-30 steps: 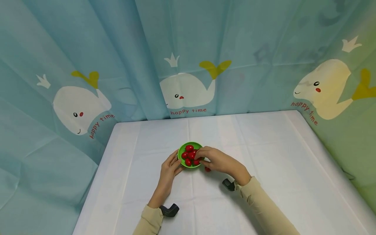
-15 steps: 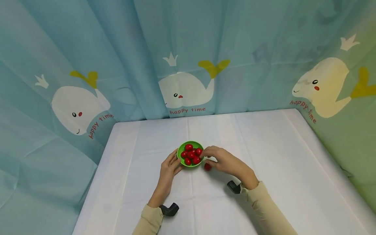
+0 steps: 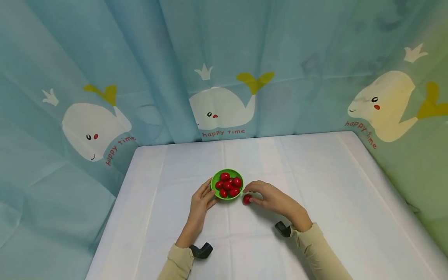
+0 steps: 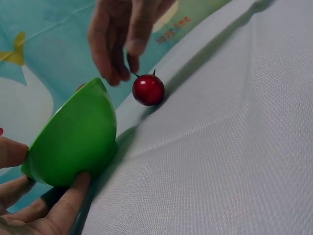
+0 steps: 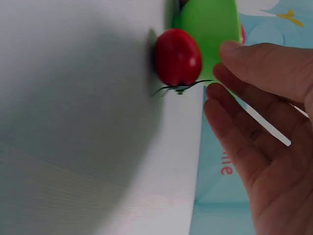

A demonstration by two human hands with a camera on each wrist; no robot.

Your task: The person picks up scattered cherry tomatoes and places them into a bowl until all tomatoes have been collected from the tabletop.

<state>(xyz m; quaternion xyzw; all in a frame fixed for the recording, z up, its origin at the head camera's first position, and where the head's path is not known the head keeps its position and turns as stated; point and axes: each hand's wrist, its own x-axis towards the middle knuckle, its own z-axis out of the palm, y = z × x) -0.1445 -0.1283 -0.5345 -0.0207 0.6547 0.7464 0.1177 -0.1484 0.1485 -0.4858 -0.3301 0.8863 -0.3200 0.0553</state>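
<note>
A small green bowl [image 3: 214, 194] stands on the table with several red cherry tomatoes [image 3: 224, 176] inside. My left hand [image 3: 200, 203] holds the bowl at its left side; in the left wrist view, fingers [image 4: 68, 205] touch its outer wall near the base and another touches the rim. One loose cherry tomato [image 3: 247, 199] lies on the cloth just right of the bowl, its thin green calyx showing in the right wrist view [image 5: 178, 58]. Over this tomato hovers my right hand [image 3: 271, 197], thumb and fingers loosely bent and apart, holding nothing.
White cloth covers the table [image 3: 280, 163]. Behind and around it hangs a blue-green curtain [image 3: 297, 46] with whale prints. A black wrist camera mount [image 3: 203, 251] sits at the left wrist and another mount [image 3: 282, 229] at the right.
My right hand has left a cherry tomato in the bowl, moving right and toward me, to just above the loose tomato. My left hand has stayed at the bowl.
</note>
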